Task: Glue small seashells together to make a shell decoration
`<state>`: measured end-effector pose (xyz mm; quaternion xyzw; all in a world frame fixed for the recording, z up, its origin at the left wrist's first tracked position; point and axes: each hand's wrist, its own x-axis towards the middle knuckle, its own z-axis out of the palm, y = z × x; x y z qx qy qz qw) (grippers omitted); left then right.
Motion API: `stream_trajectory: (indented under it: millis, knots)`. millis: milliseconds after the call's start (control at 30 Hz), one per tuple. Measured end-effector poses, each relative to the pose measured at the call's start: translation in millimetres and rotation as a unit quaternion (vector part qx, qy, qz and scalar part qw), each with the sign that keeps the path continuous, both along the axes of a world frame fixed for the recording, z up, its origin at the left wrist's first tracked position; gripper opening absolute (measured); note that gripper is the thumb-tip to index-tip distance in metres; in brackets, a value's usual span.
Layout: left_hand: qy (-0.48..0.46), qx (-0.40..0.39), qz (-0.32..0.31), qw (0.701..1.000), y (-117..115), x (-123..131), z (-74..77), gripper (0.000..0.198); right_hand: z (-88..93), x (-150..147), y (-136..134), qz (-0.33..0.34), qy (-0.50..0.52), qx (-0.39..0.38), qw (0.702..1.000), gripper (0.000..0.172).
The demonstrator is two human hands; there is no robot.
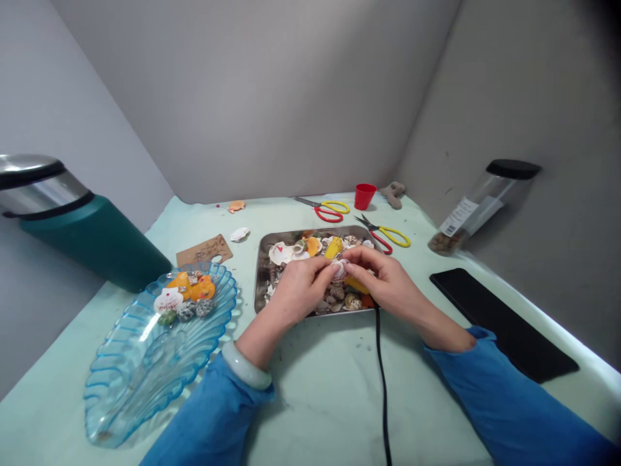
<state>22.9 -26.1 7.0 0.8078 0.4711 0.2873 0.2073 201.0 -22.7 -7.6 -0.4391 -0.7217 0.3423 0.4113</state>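
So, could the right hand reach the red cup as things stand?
Probably yes, after letting go of the shell: the nearer scissors lie between the right hand and the red cup, but flat; nothing tall blocks it.

1. The left arm point(208, 408) and right arm point(504, 388) stretch forward and lean in toward each other.
2. The left hand point(298, 291) bends its fingers, and its thumb point(326, 278) points right.
3. The right hand point(388, 278) pinches too, its thumb point(363, 276) pointing left.
4. Both hands are close together, backs facing up.
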Motion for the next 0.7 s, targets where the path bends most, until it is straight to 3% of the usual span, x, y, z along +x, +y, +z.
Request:
stream_trajectory:
  millis: [700]
  knots:
    - [-0.033, 0.014, 0.013, 0.999, 1.1, 0.9, -1.8, 0.027, 1.1, -0.9, 0.6, -0.005, -0.027, 0.006, 1.000, 0.016]
